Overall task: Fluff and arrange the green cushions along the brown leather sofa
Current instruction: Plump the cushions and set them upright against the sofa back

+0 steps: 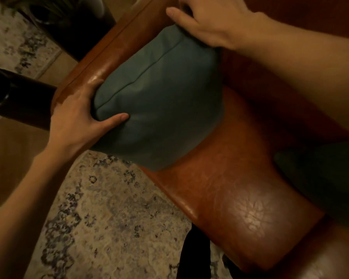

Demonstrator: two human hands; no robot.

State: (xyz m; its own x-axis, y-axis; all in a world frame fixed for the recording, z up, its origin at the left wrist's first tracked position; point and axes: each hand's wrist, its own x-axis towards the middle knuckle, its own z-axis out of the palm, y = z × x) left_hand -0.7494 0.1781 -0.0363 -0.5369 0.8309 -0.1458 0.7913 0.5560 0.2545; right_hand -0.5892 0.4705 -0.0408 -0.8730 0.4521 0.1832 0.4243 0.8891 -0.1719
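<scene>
A green cushion (159, 97) stands against the armrest (109, 51) of the brown leather sofa (226, 194). My left hand (77, 121) grips its near corner, thumb pressed into the front face. Gripping the far top corner beside the sofa back is my right hand (206, 23). A second, darker green cushion (326, 178) lies on the seat at the right, partly cut off by the frame edge.
A patterned pale rug (109, 218) covers the floor in front of the sofa. A dark round side table (12, 97) stands left of the armrest, with a dark plant pot (69, 23) behind it. A dark trouser leg (193, 256) shows at the bottom.
</scene>
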